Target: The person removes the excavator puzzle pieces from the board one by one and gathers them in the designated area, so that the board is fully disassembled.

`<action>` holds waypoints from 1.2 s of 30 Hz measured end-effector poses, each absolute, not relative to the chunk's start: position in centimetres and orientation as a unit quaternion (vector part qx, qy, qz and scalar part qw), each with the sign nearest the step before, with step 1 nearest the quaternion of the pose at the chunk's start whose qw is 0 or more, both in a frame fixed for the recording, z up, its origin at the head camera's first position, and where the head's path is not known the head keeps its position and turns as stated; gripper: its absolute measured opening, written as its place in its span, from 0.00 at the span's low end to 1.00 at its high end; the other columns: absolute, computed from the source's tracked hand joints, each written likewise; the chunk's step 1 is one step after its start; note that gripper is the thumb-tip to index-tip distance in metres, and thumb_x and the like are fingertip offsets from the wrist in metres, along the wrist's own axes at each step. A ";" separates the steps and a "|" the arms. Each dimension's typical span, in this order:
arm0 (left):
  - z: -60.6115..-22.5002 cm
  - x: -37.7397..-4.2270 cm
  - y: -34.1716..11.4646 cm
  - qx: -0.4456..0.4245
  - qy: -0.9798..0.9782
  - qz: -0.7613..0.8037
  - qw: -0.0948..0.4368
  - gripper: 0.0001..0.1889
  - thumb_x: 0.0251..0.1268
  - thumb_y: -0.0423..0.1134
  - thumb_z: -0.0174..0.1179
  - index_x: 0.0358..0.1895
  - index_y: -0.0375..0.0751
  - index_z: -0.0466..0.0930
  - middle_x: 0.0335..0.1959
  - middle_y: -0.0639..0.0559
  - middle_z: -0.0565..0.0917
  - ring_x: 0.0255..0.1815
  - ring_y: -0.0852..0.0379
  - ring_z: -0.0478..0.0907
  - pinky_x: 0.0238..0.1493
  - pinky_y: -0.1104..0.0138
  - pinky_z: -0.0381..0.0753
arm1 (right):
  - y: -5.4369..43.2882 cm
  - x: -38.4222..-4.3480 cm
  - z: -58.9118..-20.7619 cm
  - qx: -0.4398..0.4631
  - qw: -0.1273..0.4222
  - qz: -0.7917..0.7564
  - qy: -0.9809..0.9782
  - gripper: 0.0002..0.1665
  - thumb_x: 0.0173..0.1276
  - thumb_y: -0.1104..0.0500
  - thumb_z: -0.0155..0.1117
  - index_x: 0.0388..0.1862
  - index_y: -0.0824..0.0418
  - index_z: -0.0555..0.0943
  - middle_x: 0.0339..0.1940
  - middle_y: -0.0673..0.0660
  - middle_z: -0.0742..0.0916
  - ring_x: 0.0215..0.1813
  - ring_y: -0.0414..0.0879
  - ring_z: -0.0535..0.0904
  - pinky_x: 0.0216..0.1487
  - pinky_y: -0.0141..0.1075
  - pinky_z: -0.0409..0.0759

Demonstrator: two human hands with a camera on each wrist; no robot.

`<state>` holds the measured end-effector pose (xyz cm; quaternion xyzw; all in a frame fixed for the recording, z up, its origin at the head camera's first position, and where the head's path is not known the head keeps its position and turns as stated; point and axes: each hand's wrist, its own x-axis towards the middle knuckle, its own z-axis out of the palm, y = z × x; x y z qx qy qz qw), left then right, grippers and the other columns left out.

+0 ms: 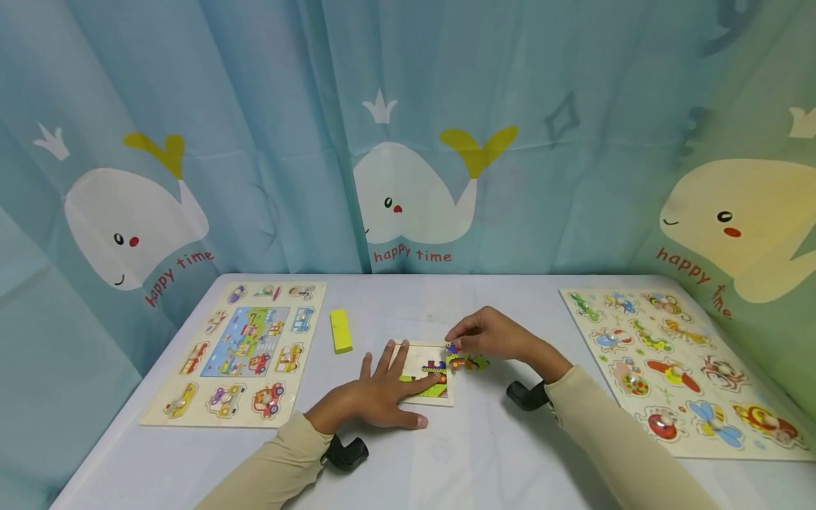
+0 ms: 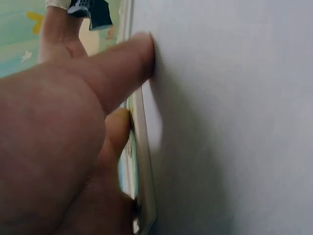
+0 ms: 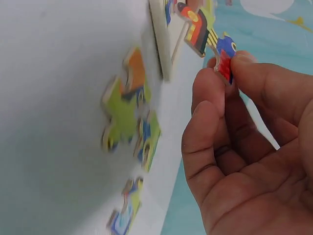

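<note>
My left hand (image 1: pixel 382 389) lies with fingers spread on a small wooden jigsaw tray (image 1: pixel 417 353), thumb reaching past its near edge onto the tablecloth. Colourful pieces (image 1: pixel 436 389) sit inside the tray, partly hidden by that hand. Over the tray's right edge, my right hand (image 1: pixel 497 334) pinches a jigsaw piece (image 3: pixel 226 51) between thumb and fingertips. Blue and red show at the gripped end; orange, black and yellow pieces appear just beyond, and I cannot tell if they join it. Several loose jigsaw pieces (image 3: pixel 122 115) lie on the table beside the tray.
A yellow block (image 1: pixel 341 331) lies behind and left of the tray. A vehicle peg puzzle board (image 1: pixel 153 411) occupies the table's left side; an insect peg board (image 1: pixel 678 402) is on the right. A whale-print curtain (image 1: pixel 280 142) hangs behind the table.
</note>
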<state>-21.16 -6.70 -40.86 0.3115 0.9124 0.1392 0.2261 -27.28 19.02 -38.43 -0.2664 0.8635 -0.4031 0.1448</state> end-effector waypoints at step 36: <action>-40.6 -21.7 -5.7 0.383 0.881 0.159 0.228 0.35 0.66 0.61 0.56 0.75 0.67 0.57 0.79 0.43 0.30 0.76 0.45 0.18 0.68 0.40 0.25 | 25.1 -27.1 -38.6 -0.225 0.183 -0.411 0.864 0.08 0.68 0.70 0.60 0.41 0.73 0.84 0.34 0.57 0.87 0.29 0.44 0.76 0.30 0.37 0.77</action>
